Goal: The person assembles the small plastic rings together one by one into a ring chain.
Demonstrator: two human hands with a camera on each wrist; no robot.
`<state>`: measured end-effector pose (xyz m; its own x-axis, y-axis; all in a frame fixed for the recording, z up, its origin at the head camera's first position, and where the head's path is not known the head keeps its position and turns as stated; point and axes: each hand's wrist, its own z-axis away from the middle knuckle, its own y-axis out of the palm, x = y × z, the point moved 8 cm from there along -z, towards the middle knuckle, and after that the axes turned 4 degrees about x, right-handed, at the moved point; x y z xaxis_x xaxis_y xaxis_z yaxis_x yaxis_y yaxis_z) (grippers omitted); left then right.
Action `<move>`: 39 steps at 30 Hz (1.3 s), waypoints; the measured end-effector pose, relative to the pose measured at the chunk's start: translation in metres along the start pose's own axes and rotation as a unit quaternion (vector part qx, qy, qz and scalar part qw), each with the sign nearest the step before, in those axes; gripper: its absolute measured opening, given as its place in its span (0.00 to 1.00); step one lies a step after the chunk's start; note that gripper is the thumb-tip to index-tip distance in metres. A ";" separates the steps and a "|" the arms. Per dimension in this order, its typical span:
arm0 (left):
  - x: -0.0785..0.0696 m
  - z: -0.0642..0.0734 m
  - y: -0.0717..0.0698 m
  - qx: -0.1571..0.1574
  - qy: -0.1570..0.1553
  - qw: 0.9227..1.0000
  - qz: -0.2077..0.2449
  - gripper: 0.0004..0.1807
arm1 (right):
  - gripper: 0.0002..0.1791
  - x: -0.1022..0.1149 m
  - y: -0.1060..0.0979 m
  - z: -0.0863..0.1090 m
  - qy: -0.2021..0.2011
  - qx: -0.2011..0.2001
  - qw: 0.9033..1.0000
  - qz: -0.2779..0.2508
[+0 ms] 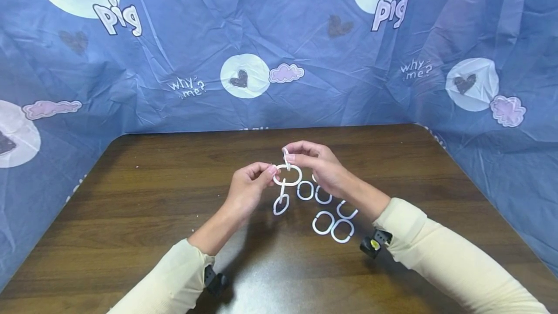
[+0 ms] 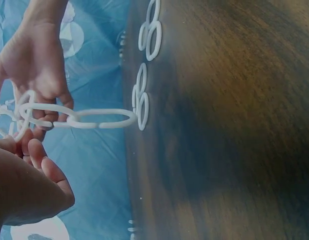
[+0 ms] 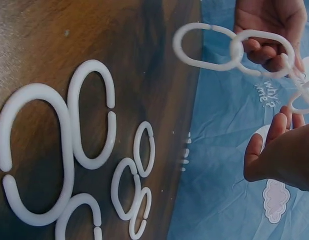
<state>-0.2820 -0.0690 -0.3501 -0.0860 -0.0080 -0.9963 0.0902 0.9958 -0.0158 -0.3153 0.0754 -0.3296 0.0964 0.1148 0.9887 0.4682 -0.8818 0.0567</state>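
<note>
My left hand (image 1: 247, 184) pinches a white oval ring (image 1: 300, 176) with a small gap in its side, raised over the table. Below it hang two more linked rings, an upper ring (image 1: 282, 189) and a lower ring (image 1: 276, 209); the left wrist view shows the lowest ring (image 2: 107, 125) as an open-sided oval. Between thumb and fingers, my right hand (image 1: 324, 166) holds another white ring (image 1: 285, 151), whose lower end meets the ring in my left hand. Whether those two are fully hooked together I cannot tell.
Several loose white rings lie on the brown wooden table (image 1: 144, 217) under and beside my right forearm, among them a ring (image 1: 342, 242) nearest me and a ring (image 3: 34, 90) close to the right wrist camera. A blue printed cloth (image 1: 305, 105) hangs around the table's far edge and sides.
</note>
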 end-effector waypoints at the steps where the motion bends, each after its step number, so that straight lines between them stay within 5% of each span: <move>1: 0.000 0.000 0.000 0.000 0.001 1.000 0.002 0.09 | 0.22 0.000 0.000 0.000 -0.003 -0.002 1.000 0.011; 11: 0.000 0.001 -0.002 -0.003 0.001 1.000 0.024 0.09 | 0.19 0.006 -0.010 0.007 -0.064 -0.028 0.987 0.142; 14: 0.001 0.000 -0.002 -0.003 0.002 1.000 0.025 0.09 | 0.20 0.012 -0.011 0.009 -0.107 -0.043 0.970 0.214; 20: 0.004 0.001 -0.004 -0.007 -0.007 1.000 0.013 0.10 | 0.25 0.024 -0.010 0.016 -0.188 -0.082 0.920 0.333; 27: 0.009 0.002 -0.006 -0.010 -0.019 1.000 0.007 0.10 | 0.27 0.030 -0.010 0.019 -0.220 -0.112 0.894 0.374; 39: 0.014 0.002 -0.009 -0.012 -0.031 0.999 -0.008 0.12 | 0.27 0.038 0.001 0.022 -0.244 -0.103 0.876 0.404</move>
<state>-0.2819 -0.0784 -0.3638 -0.0251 -0.0290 -0.9993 0.0656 0.9974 -0.0306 -0.2923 0.0888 -0.2952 0.7104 -0.4465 0.5441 -0.0889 -0.8237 -0.5600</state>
